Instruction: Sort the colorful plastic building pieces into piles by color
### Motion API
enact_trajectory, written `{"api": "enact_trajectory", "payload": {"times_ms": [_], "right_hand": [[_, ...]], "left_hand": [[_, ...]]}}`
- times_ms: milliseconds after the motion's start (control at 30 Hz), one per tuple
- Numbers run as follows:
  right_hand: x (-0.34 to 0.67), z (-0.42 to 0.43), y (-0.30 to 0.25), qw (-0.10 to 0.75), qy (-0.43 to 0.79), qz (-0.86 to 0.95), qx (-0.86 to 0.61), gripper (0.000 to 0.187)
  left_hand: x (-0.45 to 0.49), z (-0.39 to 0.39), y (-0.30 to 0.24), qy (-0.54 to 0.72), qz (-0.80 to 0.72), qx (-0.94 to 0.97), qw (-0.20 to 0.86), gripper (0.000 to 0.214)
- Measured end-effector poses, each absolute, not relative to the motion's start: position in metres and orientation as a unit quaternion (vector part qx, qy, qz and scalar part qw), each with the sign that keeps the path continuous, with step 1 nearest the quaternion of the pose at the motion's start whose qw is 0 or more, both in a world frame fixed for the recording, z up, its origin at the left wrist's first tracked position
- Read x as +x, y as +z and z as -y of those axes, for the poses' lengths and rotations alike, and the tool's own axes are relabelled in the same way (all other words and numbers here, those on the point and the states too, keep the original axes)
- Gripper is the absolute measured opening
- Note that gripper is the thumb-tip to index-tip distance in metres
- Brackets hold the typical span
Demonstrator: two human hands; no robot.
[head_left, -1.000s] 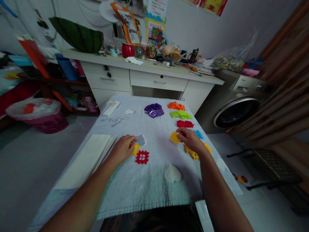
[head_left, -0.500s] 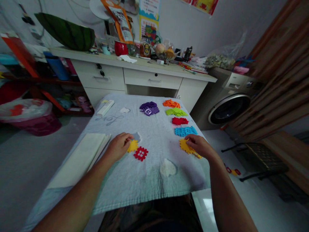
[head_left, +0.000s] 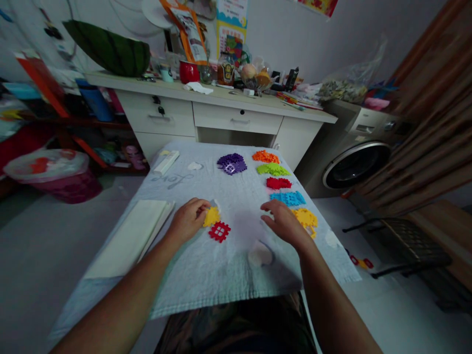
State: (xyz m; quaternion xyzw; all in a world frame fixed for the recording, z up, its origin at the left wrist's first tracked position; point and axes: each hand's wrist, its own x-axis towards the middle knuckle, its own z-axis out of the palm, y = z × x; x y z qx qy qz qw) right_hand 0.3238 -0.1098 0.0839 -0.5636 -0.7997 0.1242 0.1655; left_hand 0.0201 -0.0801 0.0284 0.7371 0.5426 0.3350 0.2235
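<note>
My left hand [head_left: 190,220] pinches a yellow plastic waffle piece [head_left: 212,217] on the pale blue towel [head_left: 206,275]. A red waffle piece [head_left: 219,231] lies just right of it. My right hand [head_left: 283,223] hovers over the towel with fingers spread, holding nothing, just left of a yellow pile [head_left: 306,218]. Behind it, along the right side, lie sorted piles: blue [head_left: 288,198], red [head_left: 279,183], green [head_left: 273,169], orange [head_left: 265,157]. A purple pile [head_left: 231,163] lies further left.
A white folded sheet [head_left: 131,236] lies on the towel's left. A white desk [head_left: 228,115] with clutter stands behind, a washing machine [head_left: 356,157] to the right, a dark chair [head_left: 413,250] at right, a pink bin [head_left: 51,174] at left.
My right hand has let go of the yellow pieces on the right pile and moved left toward the middle. My left hand still pinches its yellow piece.
</note>
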Motion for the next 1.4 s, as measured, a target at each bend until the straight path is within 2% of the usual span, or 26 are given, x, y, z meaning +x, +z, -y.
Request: {"api": "enact_trajectory", "payload": {"times_ms": [100, 200, 433, 567, 833, 1033, 1400], "right_hand": [[0.275, 0.109, 0.079, 0.167, 0.212, 0.849, -0.453, 0.032], [0.238, 0.104, 0.068, 0.182, 0.188, 0.874, -0.409, 0.046], [0.222, 0.096, 0.052, 0.227, 0.151, 0.866, -0.418, 0.02], [0.236, 0.096, 0.061, 0.281, 0.165, 0.851, -0.412, 0.017], [0.336, 0.105, 0.077, 0.374, 0.2, 0.699, -0.575, 0.027], [0.421, 0.12, 0.072, 0.389, 0.204, 0.589, -0.678, 0.026], [0.449, 0.127, 0.054, 0.417, 0.169, 0.485, -0.75, 0.036]], "left_hand": [[0.022, 0.08, 0.026, 0.34, -0.533, 0.74, 0.23, 0.024], [0.022, 0.079, 0.025, 0.339, -0.525, 0.742, 0.243, 0.022], [0.023, 0.08, 0.026, 0.348, -0.505, 0.741, 0.274, 0.021], [0.024, 0.08, 0.029, 0.349, -0.503, 0.748, 0.258, 0.024], [0.02, 0.076, 0.017, 0.348, -0.506, 0.746, 0.258, 0.022], [0.022, 0.078, 0.02, 0.353, -0.513, 0.738, 0.263, 0.023], [0.021, 0.077, 0.015, 0.344, -0.523, 0.732, 0.268, 0.026]]}}
